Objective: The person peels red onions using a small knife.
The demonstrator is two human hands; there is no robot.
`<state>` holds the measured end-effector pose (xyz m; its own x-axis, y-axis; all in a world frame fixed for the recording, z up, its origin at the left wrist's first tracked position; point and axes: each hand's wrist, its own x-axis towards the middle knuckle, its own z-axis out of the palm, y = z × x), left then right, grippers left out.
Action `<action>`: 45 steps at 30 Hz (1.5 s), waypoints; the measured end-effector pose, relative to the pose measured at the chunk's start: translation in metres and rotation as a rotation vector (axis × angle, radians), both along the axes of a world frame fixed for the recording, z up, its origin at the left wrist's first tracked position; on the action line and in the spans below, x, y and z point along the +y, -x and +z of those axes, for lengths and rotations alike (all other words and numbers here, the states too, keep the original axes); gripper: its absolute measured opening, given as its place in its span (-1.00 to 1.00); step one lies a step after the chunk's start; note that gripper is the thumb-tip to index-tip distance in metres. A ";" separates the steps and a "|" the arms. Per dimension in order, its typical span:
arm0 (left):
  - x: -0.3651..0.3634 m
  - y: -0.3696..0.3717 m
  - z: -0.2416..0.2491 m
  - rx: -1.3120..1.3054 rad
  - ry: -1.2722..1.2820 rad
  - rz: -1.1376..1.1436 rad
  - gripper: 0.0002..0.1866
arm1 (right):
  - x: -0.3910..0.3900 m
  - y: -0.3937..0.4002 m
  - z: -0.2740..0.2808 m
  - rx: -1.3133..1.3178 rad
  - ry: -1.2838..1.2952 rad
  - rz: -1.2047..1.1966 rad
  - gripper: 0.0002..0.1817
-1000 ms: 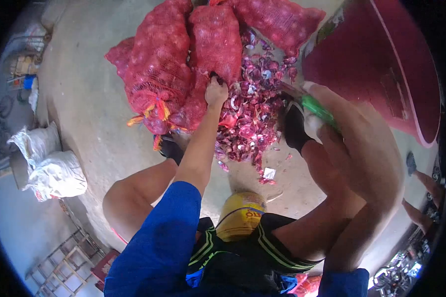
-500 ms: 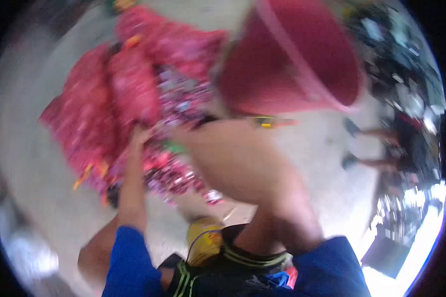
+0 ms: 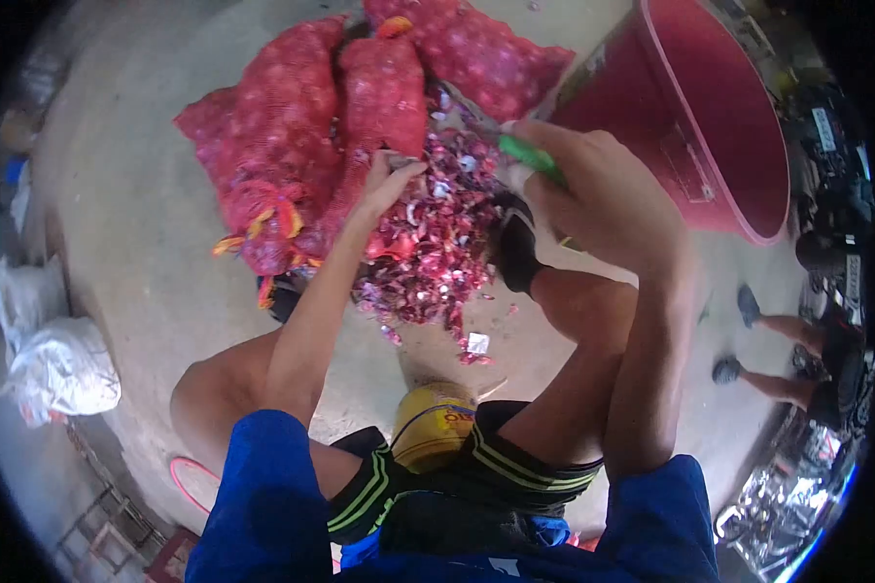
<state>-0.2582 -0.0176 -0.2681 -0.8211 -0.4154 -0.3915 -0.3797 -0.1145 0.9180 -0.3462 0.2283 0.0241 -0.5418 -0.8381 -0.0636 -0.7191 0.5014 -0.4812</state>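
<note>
My right hand (image 3: 593,185) is closed around the green handle of a knife (image 3: 533,157). Its dark blade points up and left, over a pile of red onion skins and scraps (image 3: 433,243). My left hand (image 3: 389,185) has its fingers curled together at the lower end of a red mesh sack of onions (image 3: 384,97); what is between the fingers, if anything, is too small to make out. A second full mesh sack (image 3: 282,117) leans at the left, its mouth tied with orange strips.
Another mesh sack of onions (image 3: 486,58) lies at the back. A large red tub (image 3: 671,126) is tipped on its side at the right. Between my legs is a yellow bucket (image 3: 436,428). White sacks (image 3: 58,360) lie far left; another person's legs (image 3: 787,360) show at right.
The view has shifted, so the sacks appear further right. My right hand has risen with the knife, which now shows clearly. My left hand remains by the middle sack.
</note>
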 end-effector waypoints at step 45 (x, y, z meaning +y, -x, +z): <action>0.018 -0.141 0.308 0.653 0.472 0.166 -0.27 | -0.057 -0.087 0.022 -0.499 0.547 -0.105 -0.37</action>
